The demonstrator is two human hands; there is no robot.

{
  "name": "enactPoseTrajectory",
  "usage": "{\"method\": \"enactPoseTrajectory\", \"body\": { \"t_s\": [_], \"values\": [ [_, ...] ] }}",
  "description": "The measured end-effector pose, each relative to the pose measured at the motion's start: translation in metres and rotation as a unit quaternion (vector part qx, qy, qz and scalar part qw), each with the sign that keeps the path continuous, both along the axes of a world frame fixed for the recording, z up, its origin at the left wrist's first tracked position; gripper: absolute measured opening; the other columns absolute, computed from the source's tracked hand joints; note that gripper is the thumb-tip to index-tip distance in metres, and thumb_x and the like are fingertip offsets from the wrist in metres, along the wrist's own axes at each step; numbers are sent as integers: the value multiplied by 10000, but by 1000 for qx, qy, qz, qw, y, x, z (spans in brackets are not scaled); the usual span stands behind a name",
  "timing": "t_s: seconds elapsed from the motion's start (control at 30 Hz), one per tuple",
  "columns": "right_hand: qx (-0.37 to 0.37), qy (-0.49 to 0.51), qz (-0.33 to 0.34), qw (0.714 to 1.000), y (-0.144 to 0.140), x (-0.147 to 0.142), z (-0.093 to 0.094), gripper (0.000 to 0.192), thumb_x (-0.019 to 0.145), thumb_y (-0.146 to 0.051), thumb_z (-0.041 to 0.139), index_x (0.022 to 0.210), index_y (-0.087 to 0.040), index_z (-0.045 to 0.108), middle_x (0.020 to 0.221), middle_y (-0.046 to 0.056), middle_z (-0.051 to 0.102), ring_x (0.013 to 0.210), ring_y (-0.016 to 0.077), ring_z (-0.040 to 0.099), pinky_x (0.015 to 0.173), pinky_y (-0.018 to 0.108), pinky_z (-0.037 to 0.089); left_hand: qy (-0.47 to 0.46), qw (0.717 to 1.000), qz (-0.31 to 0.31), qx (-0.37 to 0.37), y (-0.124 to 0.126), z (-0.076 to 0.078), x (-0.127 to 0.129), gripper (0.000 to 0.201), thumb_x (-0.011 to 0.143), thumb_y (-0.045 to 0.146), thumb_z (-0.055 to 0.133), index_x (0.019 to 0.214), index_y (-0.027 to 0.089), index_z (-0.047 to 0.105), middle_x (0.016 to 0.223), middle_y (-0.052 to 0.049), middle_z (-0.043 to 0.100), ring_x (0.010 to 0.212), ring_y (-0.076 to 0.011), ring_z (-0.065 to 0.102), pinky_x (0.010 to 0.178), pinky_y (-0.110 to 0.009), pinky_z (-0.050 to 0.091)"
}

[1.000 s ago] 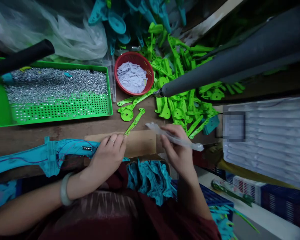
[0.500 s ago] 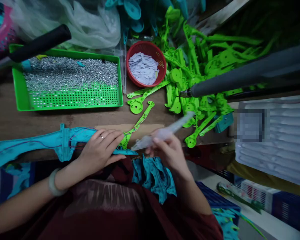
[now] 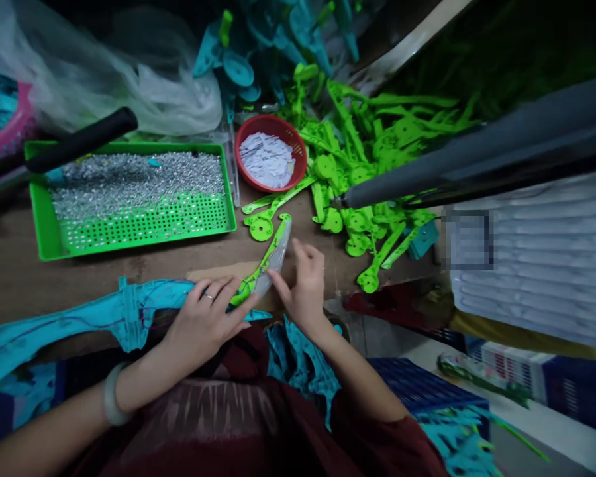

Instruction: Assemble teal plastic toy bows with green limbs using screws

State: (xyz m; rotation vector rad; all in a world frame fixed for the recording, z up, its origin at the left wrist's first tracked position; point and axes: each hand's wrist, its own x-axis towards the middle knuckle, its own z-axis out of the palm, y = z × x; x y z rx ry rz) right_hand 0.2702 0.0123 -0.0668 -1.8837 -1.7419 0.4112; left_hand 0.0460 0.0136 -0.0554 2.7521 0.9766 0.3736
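Note:
A long turquoise plastic shell (image 3: 87, 311) with thin wires lies along the table's front edge. My left hand (image 3: 206, 318) is closed over its right end, the fingers lying on top and the thumb on the near side. From under those fingers a slim lime-green plastic part (image 3: 261, 268) slants up to the right. A translucent whitish plastic piece (image 3: 278, 255) lies along the green part's right side. My right hand (image 3: 305, 285) is beside this piece, fingers apart, with its thumb at the piece's lower portion; whether it presses there I cannot tell.
A green tray (image 3: 134, 242) of small screws holds a black-handled tool (image 3: 87, 139). Behind stands a red basket (image 3: 242, 169) of white slips. Lime-green parts (image 3: 357, 165) are heaped right, under a grey powered driver (image 3: 402, 182). Turquoise parts (image 3: 298, 358) rest by my lap.
The translucent piece has gone from my right hand's grip to alongside the green part. My right hand has opened and shifted left. The camera view has tilted slightly.

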Motion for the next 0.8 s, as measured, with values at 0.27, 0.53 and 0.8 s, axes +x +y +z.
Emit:
{"method": "enactPoseTrajectory", "body": {
  "t_s": [0.27, 0.53, 0.8],
  "values": [
    [17, -91, 101, 991, 19, 7, 1, 511, 924, -403, 560, 1340, -106, 558, 1456, 191, 513, 1411, 331, 385, 1124, 549, 378, -41, 997, -32, 59, 8, -11, -2, 387, 936, 361, 600, 1297, 225, 625, 1134, -178, 613, 959, -303, 589, 813, -425, 456],
    [-115, -105, 200, 967, 30, 138, 83, 226, 947, -268, 545, 1116, -228, 689, 1140, 49, 703, 1078, 168, 642, 910, 277, 506, -75, 988, -66, 114, 23, -24, -3, 380, 986, 397, 485, 1316, 243, 595, 1089, -144, 612, 910, -274, 599, 798, -391, 440],
    [-121, -197, -11, 973, 111, 262, 87, 113, 752, -139, 678, 858, -165, 648, 1016, 87, 634, 880, 193, 604, 765, 282, 469, -83, 981, -72, 162, 29, -52, -8, 419, 962, 446, 509, 1345, 289, 577, 981, -83, 653, 832, -225, 628, 749, -330, 459]
  ]
}}
